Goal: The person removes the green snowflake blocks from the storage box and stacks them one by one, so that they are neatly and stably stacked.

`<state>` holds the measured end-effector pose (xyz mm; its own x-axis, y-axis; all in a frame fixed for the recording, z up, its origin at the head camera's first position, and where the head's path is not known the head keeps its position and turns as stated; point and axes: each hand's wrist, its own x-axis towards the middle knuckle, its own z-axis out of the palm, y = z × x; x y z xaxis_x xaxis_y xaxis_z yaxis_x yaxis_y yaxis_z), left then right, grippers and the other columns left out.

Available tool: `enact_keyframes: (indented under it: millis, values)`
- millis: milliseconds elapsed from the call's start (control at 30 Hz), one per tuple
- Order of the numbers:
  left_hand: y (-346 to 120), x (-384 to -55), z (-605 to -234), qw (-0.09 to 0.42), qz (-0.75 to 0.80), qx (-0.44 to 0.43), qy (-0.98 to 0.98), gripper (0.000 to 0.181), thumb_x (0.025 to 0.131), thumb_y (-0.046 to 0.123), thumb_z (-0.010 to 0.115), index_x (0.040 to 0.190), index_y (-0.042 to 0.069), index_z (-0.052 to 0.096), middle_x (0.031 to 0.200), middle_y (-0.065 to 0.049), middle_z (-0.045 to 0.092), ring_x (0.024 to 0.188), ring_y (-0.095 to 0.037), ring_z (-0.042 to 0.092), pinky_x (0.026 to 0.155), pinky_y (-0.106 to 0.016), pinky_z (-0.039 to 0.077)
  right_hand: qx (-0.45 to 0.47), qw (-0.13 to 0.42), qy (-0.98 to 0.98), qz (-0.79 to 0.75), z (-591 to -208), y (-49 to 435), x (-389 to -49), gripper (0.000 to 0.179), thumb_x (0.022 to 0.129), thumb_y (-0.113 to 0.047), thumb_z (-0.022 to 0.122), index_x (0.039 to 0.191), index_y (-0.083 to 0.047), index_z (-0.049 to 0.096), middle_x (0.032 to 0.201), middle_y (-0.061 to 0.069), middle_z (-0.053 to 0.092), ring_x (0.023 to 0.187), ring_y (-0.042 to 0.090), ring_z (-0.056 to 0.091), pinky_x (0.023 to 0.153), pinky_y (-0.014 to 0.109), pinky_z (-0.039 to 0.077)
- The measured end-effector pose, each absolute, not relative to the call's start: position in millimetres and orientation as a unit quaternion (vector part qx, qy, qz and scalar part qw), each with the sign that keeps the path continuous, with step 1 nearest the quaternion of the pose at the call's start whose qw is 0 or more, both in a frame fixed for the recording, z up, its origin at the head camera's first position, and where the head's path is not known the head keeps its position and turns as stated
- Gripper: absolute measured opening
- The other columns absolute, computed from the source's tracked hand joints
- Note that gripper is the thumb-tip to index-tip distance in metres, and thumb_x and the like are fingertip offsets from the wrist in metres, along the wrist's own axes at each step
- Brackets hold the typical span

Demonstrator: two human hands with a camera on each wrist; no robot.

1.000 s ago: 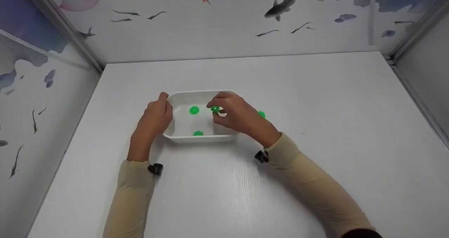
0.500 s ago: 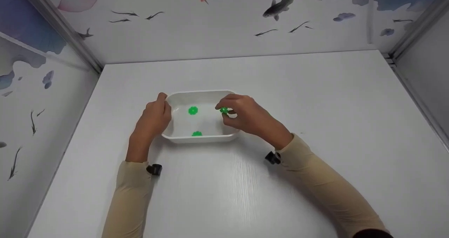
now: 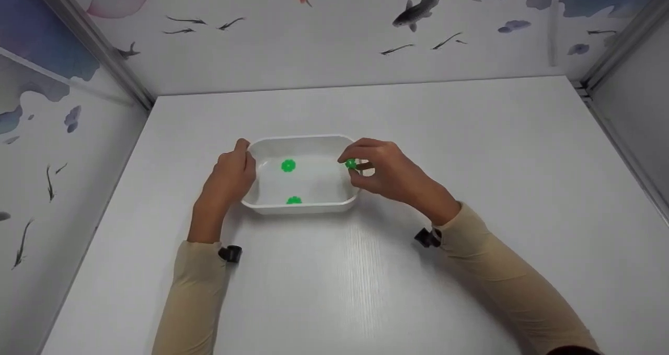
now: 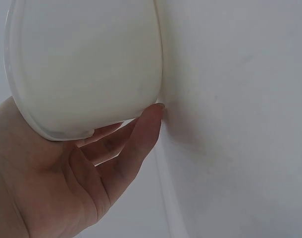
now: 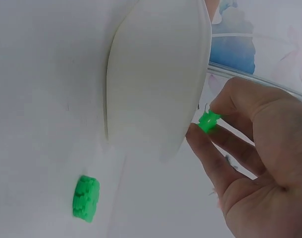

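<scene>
A white plastic tray (image 3: 300, 207) stands on the table, with one green flower-shaped disc (image 3: 288, 165) on its floor and another green disc (image 3: 294, 200) by the near wall. My left hand (image 3: 230, 174) holds the tray's left end; in the left wrist view its fingers (image 4: 141, 136) reach along the outer wall under the rim. Over the tray's right rim, my right hand (image 3: 389, 169) pinches a small green flower-shaped disc (image 5: 209, 120) between thumb and fingertips. A short stack of green discs (image 5: 86, 198) rests on the table outside the tray, hidden behind the right hand in the head view.
The white tabletop (image 3: 313, 282) extends around the tray on every side. Panels with painted fish (image 3: 420, 10) stand behind it and at the left. A black wrist-camera mount (image 3: 230, 253) sits at the left cuff, and another mount (image 3: 428, 237) at the right.
My right hand has moved rightward from above the tray's inside to its right rim, still pinching the green disc. The stack on the table has become hidden behind it. My left hand stays put.
</scene>
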<state>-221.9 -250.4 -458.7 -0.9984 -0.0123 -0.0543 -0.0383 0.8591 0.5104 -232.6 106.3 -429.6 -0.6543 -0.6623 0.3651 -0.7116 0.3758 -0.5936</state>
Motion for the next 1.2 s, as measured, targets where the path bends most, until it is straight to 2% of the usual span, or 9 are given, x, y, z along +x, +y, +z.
enact_keyframes:
  millis: [167, 333, 500, 633, 867, 1067, 1200]
  values:
    - [-250, -221, -459, 0.026, 0.268, -0.015, 0.963, 0.048, 0.117, 0.028, 0.030, 0.156, 0.003, 0.042, 0.146, -0.025, 0.066, 0.113, -0.032, 0.072, 0.098, -0.054, 0.061, 0.401, 0.044, -0.835, 0.373, -424, 123, -235, 0.025, 0.097, -0.001, 0.073, 0.121, -0.009, 0.078, 0.126, 0.004, 0.074, 0.120, 0.017, 0.072, 0.088, 0.033, 0.066]
    - [-250, -219, -458, 0.021, 0.267, -0.012, 0.963, 0.046, 0.117, 0.027, 0.030, 0.155, 0.003, 0.043, 0.144, -0.025, 0.066, 0.112, -0.032, 0.072, 0.097, -0.054, 0.061, 0.371, 0.028, -0.854, 0.362, -423, 145, -241, 0.028, 0.098, -0.007, 0.079, 0.125, -0.010, 0.078, 0.130, 0.005, 0.073, 0.124, 0.020, 0.070, 0.090, 0.037, 0.066]
    - [-252, -218, -457, 0.023, 0.264, -0.015, 0.964, 0.048, 0.117, 0.028, 0.029, 0.156, 0.003, 0.042, 0.145, -0.026, 0.066, 0.111, -0.033, 0.072, 0.095, -0.053, 0.061, 0.348, 0.001, -0.871, 0.346, -426, 157, -246, 0.029, 0.097, -0.008, 0.081, 0.126, -0.012, 0.078, 0.129, 0.003, 0.074, 0.120, 0.019, 0.072, 0.089, 0.033, 0.065]
    - [-254, -219, -459, 0.025, 0.258, -0.013, 0.966, 0.049, 0.117, 0.028, 0.029, 0.157, 0.003, 0.041, 0.145, -0.028, 0.066, 0.109, -0.034, 0.074, 0.091, -0.053, 0.063, 0.337, -0.025, -0.876, 0.345, -429, 160, -249, 0.035, 0.096, -0.005, 0.082, 0.130, -0.008, 0.076, 0.130, 0.008, 0.075, 0.117, 0.022, 0.074, 0.090, 0.036, 0.066]
    - [-254, -221, -460, 0.028, 0.261, -0.012, 0.965, 0.050, 0.117, 0.029, 0.029, 0.159, 0.003, 0.039, 0.150, -0.026, 0.063, 0.121, -0.036, 0.073, 0.097, -0.055, 0.061, 0.312, -0.066, -0.893, 0.319, -436, 163, -253, 0.036, 0.094, -0.007, 0.084, 0.129, -0.003, 0.076, 0.126, 0.010, 0.077, 0.115, 0.026, 0.073, 0.093, 0.042, 0.065]
    - [-253, -221, -460, 0.021, 0.259, -0.007, 0.966, 0.049, 0.117, 0.029, 0.029, 0.158, 0.003, 0.040, 0.148, -0.027, 0.065, 0.117, -0.035, 0.074, 0.094, -0.055, 0.062, 0.296, -0.071, -0.917, 0.257, -442, 163, -255, 0.034, 0.095, -0.017, 0.085, 0.128, -0.010, 0.079, 0.125, 0.006, 0.079, 0.114, 0.026, 0.073, 0.093, 0.046, 0.064]
    - [-252, -222, -459, 0.027, 0.260, -0.014, 0.965, 0.049, 0.117, 0.030, 0.029, 0.158, 0.004, 0.040, 0.149, -0.026, 0.064, 0.121, -0.035, 0.073, 0.099, -0.056, 0.061, 0.285, -0.075, -0.927, 0.232, -445, 164, -255, 0.033, 0.096, -0.020, 0.084, 0.127, -0.013, 0.080, 0.126, 0.005, 0.079, 0.116, 0.026, 0.072, 0.093, 0.049, 0.062]
